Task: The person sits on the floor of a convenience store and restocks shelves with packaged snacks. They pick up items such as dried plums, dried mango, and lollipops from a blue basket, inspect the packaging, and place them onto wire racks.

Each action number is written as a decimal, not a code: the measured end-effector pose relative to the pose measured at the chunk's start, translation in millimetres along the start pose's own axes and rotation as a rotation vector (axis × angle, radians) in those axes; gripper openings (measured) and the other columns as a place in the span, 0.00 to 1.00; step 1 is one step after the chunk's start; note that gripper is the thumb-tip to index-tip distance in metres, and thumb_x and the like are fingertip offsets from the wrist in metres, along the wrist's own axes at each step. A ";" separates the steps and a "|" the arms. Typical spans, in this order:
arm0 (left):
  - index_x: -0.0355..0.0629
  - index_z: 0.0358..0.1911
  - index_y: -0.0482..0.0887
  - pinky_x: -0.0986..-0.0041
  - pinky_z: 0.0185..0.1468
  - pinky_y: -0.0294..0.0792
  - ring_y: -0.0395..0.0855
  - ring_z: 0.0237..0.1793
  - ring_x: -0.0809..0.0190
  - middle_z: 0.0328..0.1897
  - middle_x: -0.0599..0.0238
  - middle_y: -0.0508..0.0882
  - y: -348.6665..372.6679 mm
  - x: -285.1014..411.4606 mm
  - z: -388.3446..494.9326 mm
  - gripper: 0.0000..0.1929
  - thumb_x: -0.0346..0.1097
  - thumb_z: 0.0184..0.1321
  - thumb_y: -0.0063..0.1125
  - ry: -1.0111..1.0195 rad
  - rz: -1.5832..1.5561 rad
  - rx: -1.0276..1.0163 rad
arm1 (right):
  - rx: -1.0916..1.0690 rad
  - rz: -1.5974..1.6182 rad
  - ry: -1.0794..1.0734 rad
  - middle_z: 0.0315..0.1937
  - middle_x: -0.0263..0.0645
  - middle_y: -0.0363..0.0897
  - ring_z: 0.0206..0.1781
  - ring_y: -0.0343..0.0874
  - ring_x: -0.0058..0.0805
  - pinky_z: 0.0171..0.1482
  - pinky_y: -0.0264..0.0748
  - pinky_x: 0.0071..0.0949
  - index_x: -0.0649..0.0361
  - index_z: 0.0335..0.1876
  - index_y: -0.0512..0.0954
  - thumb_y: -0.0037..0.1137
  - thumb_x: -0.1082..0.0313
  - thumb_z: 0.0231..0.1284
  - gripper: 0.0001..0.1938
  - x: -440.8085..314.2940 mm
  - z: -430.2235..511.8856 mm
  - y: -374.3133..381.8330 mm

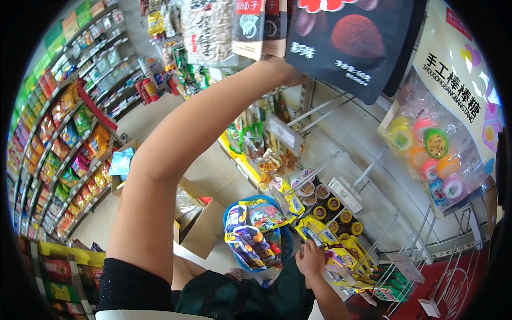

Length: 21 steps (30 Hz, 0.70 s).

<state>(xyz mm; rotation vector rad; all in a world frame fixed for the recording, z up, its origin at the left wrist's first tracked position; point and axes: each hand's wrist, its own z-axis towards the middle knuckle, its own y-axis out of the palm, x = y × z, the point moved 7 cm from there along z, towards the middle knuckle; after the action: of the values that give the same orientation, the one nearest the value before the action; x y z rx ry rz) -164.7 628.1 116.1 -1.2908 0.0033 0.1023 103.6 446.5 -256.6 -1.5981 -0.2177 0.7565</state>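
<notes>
My left arm reaches up across the view; my left hand [290, 73] is mostly hidden behind a large black snack pouch [340, 48], so its grip cannot be told. Beside it hang pouches of seeds [248, 30] and a clear-fronted bag [208, 32]. Low down, my right hand [310, 258] has curled fingers beside yellow packets [320, 232] on the rack; whether it holds one is unclear. A blue basket [290, 240] with purple and colorful snack bags [252, 240] stands left of that hand, in front of my dark green apron [240, 296].
Metal display hooks [320, 108] with price-tag holders [284, 132] jut from the white rack. A bag of round lollipops [436, 148] hangs at right. Lidded jars [332, 204] stand lower. An open cardboard box [204, 228] is on the floor; snack shelves [60, 148] line the left.
</notes>
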 end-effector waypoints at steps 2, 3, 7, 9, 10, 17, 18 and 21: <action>0.38 0.44 0.73 0.64 0.46 0.68 0.75 0.44 0.51 0.45 0.52 0.76 -18.6 -0.7 -38.6 0.24 0.49 0.49 0.49 -0.027 0.075 -0.027 | 0.076 0.039 -0.031 0.43 0.39 0.69 0.45 0.70 0.38 0.46 0.66 0.33 0.58 0.33 0.73 0.49 0.63 0.44 0.11 -0.1 -0.9 -0.7; 0.37 0.48 0.70 0.66 0.47 0.67 0.74 0.44 0.50 0.46 0.52 0.75 -30.5 2.6 -64.0 0.25 0.46 0.49 0.50 -0.078 0.087 -0.119 | 0.113 0.055 -0.044 0.43 0.40 0.69 0.45 0.69 0.38 0.47 0.66 0.33 0.59 0.33 0.73 0.49 0.63 0.44 0.11 0.8 -3.2 -1.7; 0.36 0.45 0.72 0.66 0.47 0.65 0.72 0.46 0.49 0.44 0.49 0.75 -60.1 -22.3 -194.8 0.18 0.33 0.49 0.51 0.004 -0.282 0.658 | 0.139 0.031 -0.057 0.42 0.37 0.69 0.46 0.69 0.35 0.44 0.68 0.31 0.58 0.33 0.74 0.51 0.65 0.43 0.10 0.3 -8.3 -0.5; 0.36 0.43 0.73 0.66 0.44 0.67 0.74 0.40 0.47 0.39 0.50 0.77 -24.8 -37.9 -267.0 0.17 0.31 0.47 0.53 -0.116 -0.464 0.749 | 0.096 0.020 -0.024 0.44 0.39 0.69 0.48 0.68 0.37 0.47 0.66 0.32 0.59 0.35 0.74 0.49 0.65 0.45 0.11 -4.8 -11.1 -3.2; 0.36 0.45 0.72 0.72 0.49 0.65 0.75 0.45 0.59 0.43 0.56 0.77 12.6 -39.6 -299.7 0.16 0.27 0.50 0.51 -0.257 -0.589 0.593 | 0.129 0.032 -0.014 0.45 0.40 0.68 0.48 0.67 0.38 0.48 0.66 0.32 0.60 0.35 0.73 0.48 0.65 0.45 0.11 -2.4 -13.1 -4.6; 0.44 0.19 0.74 0.82 0.30 0.67 0.73 0.23 0.72 0.19 0.69 0.76 258.7 56.6 -559.7 0.14 0.43 0.57 0.49 -1.112 -1.947 -0.060 | 0.195 -0.089 0.014 0.48 0.45 0.66 0.52 0.64 0.42 0.53 0.61 0.34 0.62 0.38 0.72 0.48 0.66 0.45 0.13 -12.9 -27.9 -6.5; 0.44 0.20 0.74 0.82 0.31 0.67 0.73 0.24 0.71 0.21 0.68 0.76 266.7 65.2 -582.8 0.14 0.44 0.57 0.48 -1.154 -2.050 -0.057 | 0.136 -0.127 0.030 0.49 0.46 0.66 0.52 0.63 0.43 0.54 0.60 0.35 0.62 0.39 0.71 0.48 0.66 0.45 0.14 -29.2 -32.1 -10.1; 0.42 0.34 0.73 0.70 0.46 0.67 0.75 0.38 0.62 0.35 0.59 0.78 275.0 87.5 -614.9 0.20 0.52 0.60 0.37 -1.261 -2.467 -0.077 | 0.161 0.170 -0.125 0.52 0.49 0.62 0.54 0.61 0.46 0.56 0.57 0.36 0.62 0.47 0.67 0.49 0.66 0.46 0.19 -95.6 -43.8 13.4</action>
<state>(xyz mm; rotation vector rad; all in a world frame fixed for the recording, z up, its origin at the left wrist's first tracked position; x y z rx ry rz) -65.3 119.6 -323.2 -0.3186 -2.5077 -1.1920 52.2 355.9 -237.0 -1.4305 -0.1090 0.9821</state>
